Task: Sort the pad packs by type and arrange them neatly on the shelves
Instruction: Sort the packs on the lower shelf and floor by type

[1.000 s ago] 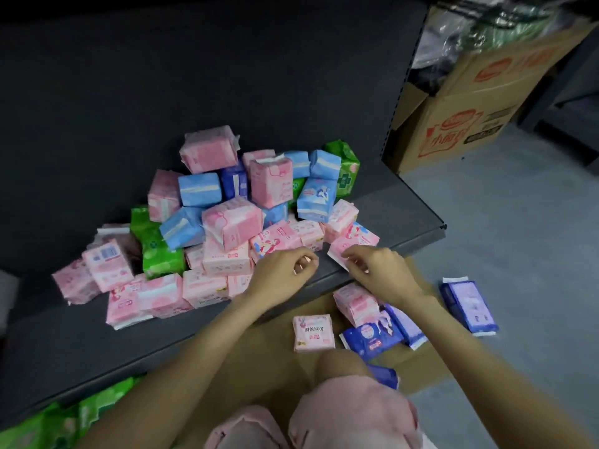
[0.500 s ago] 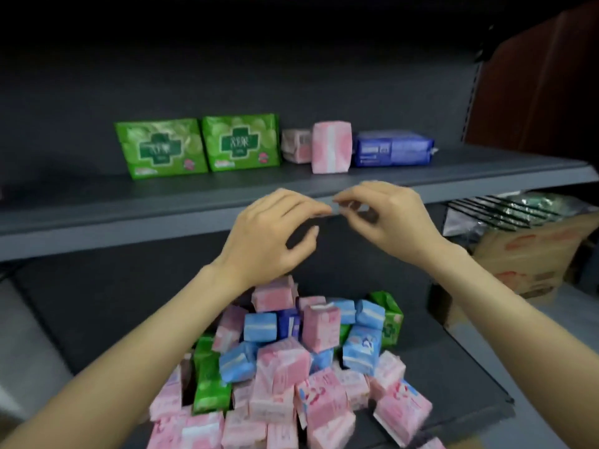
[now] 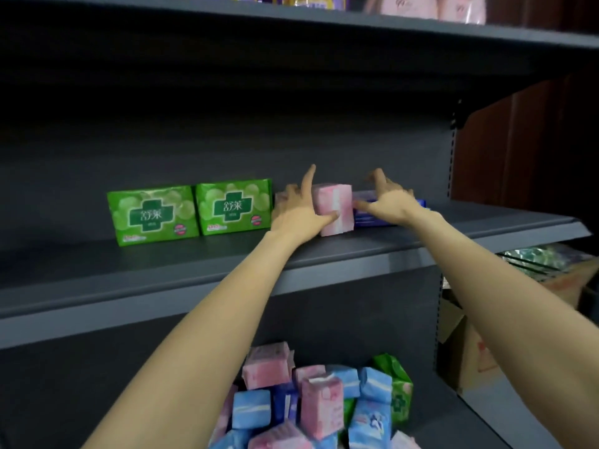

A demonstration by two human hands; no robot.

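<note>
On the middle shelf (image 3: 194, 264) an upright pink pad pack (image 3: 337, 205) stands between my two hands. My left hand (image 3: 296, 215) holds its left side, thumb across the lower front and index finger pointing up. Fingers spread, my right hand (image 3: 387, 202) lies over a flat dark blue pack (image 3: 372, 220), its thumb reaching toward the pink pack's right side. Two green packs (image 3: 152, 215) (image 3: 235, 207) stand side by side to the left. Another pale pink pack (image 3: 279, 197) is mostly hidden behind my left hand.
A loose pile of pink, light blue and green packs (image 3: 321, 403) lies on the lower shelf. Cardboard boxes (image 3: 470, 345) stand to the right of the shelving. The top shelf (image 3: 389, 27) carries more packs at its edge.
Both hands rose from the pile on the lower shelf, passed the middle shelf's front edge and now reach in to the upright pink pack. The view tilted up with them.
</note>
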